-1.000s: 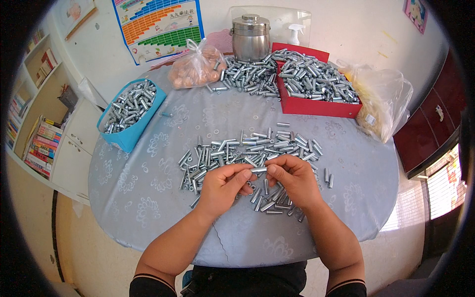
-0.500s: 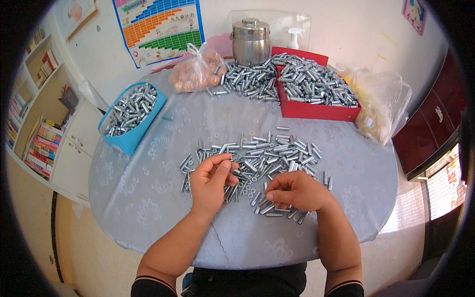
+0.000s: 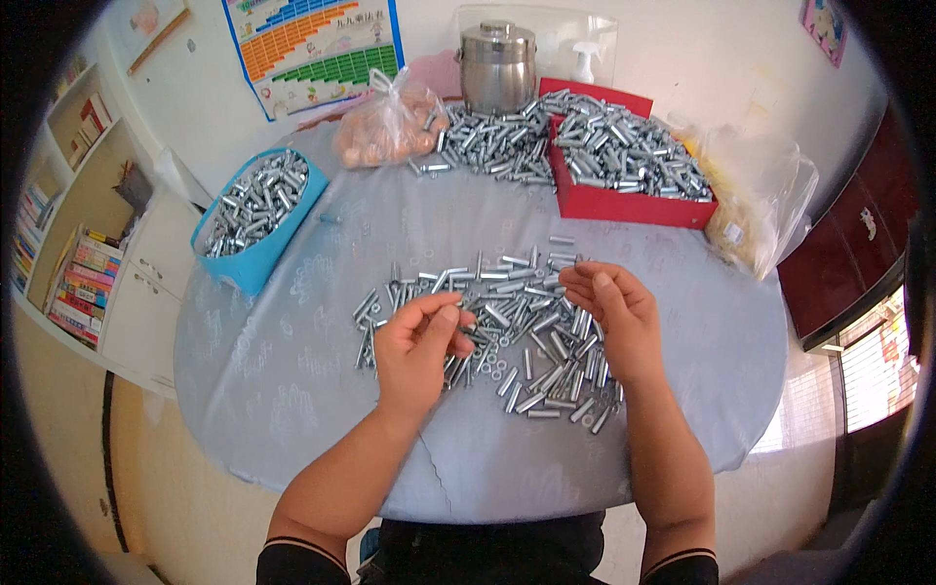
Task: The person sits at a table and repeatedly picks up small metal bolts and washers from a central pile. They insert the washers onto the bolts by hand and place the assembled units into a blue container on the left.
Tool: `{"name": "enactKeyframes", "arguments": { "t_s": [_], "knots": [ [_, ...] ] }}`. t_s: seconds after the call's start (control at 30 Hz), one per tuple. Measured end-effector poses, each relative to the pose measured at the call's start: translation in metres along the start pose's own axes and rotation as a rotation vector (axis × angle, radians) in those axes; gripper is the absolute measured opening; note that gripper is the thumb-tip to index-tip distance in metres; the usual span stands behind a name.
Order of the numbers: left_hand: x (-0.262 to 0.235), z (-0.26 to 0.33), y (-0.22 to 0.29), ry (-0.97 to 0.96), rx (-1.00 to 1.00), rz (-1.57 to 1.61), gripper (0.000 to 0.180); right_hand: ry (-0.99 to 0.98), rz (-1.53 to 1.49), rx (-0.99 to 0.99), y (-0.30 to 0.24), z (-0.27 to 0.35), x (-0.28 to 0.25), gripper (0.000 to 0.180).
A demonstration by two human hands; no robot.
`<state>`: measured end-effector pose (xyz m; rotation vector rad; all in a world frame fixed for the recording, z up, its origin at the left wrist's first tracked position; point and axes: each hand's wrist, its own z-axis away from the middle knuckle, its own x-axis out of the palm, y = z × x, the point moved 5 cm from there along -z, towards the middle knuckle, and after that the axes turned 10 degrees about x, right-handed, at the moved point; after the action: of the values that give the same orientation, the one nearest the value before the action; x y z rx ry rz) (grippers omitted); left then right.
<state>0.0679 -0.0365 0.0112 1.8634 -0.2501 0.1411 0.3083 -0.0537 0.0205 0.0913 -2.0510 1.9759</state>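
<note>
A loose pile of silver metal sleeves (image 3: 558,378), bolts (image 3: 478,265) and small washers (image 3: 499,370) is spread across the middle of the table. Over its left side hovers my left hand (image 3: 414,351), thumb and forefinger pinched together; whatever is between them is too small to make out. My right hand (image 3: 624,322) is raised above the pile's right side. Its fingers are drawn together with the thumb against them, and I cannot make out what they hold. The two hands are apart, with sleeves and bolts showing between them.
A blue box (image 3: 226,275) of metal anchors stands at the left. Toward the back are a bag of eggs (image 3: 385,132), a steel canister (image 3: 497,73), a heap of anchors (image 3: 497,146) and a full red box (image 3: 634,212). At right sits a plastic bag (image 3: 765,210).
My right hand has moved up and away from the near sleeves to the pile's far right side, turning upward. The left hand has stayed almost in place. The view has shifted slightly.
</note>
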Motion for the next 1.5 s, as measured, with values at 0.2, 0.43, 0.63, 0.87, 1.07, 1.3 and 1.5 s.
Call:
{"name": "enactKeyframes", "arguments": {
  "t_s": [0.2, 0.43, 0.63, 0.87, 1.07, 1.3, 1.5],
  "knots": [
    [-0.009, -0.004, 0.007, 0.067, 0.09, -0.016, 0.018, 0.07, 0.078, 0.045, 0.007, 0.003, -0.001, 0.024],
    [-0.014, 0.001, 0.004, 0.054, 0.078, -0.113, 0.017, 0.177, 0.079, 0.061, 0.01, 0.009, -0.005, 0.022],
    [0.001, 0.0, 0.006, -0.291, 0.466, -0.742, 0.02, 0.176, 0.102, 0.064, 0.011, 0.009, -0.006, 0.021],
    [0.019, -0.003, 0.005, -0.46, 0.652, -0.943, 0.026, 0.176, 0.138, 0.086, 0.015, 0.009, -0.005, 0.021],
    [-0.001, -0.009, 0.012, -0.42, 0.573, -0.924, 0.024, 0.176, 0.12, 0.083, 0.011, 0.009, -0.006, 0.022],
    [0.025, 0.005, 0.001, -0.652, 0.686, -1.024, 0.022, 0.185, 0.138, 0.103, 0.014, 0.01, -0.004, 0.021],
    [0.022, 0.003, -0.002, -0.54, 0.674, -0.881, 0.019, 0.176, 0.168, 0.088, 0.02, 0.008, -0.006, 0.019]
  ]
}}
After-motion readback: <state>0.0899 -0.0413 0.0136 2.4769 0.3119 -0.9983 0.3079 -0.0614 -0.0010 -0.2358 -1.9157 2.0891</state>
